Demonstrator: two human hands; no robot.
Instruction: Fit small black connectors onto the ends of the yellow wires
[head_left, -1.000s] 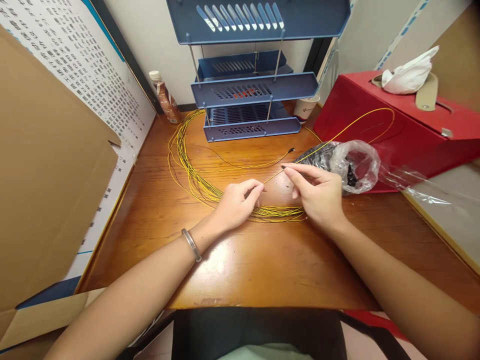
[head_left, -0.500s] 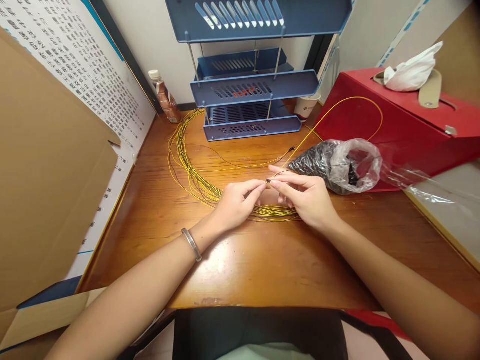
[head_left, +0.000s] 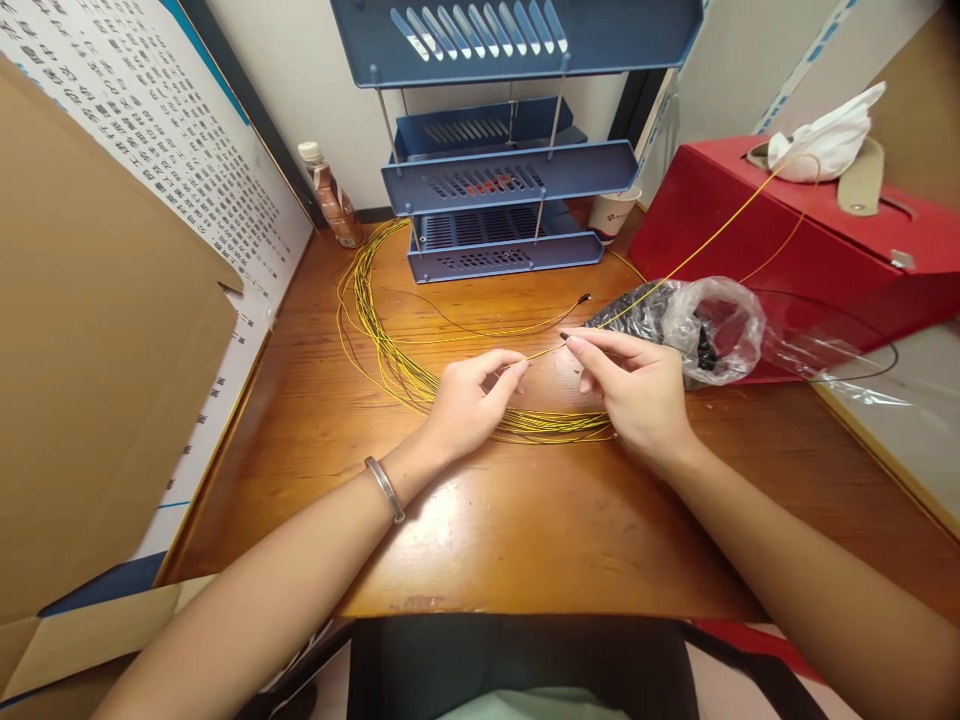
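Note:
My left hand [head_left: 476,398] pinches a thin yellow wire [head_left: 544,352] between thumb and fingertips. A short gap to the right, my right hand [head_left: 641,385] pinches a small black piece [head_left: 565,337] that sits on the same wire; its exact kind is too small to tell. From there the wire rises up and right in a loop. A large coil of yellow and dark wires [head_left: 367,300] lies behind and under my hands. One loose wire end with a black tip [head_left: 584,298] rests on the table beyond them.
A clear plastic bag of black pieces [head_left: 712,330] lies beside my right hand, against a red tissue box [head_left: 750,225]. At the back stand a blue tiered rack [head_left: 502,262], a bottle [head_left: 334,205] and a paper cup [head_left: 615,212]. Cardboard [head_left: 97,350] borders the left.
My right hand has moved right, away from my left, with the black piece in its pinch. More wire shows between the hands, and the yellow loop has swung up and right.

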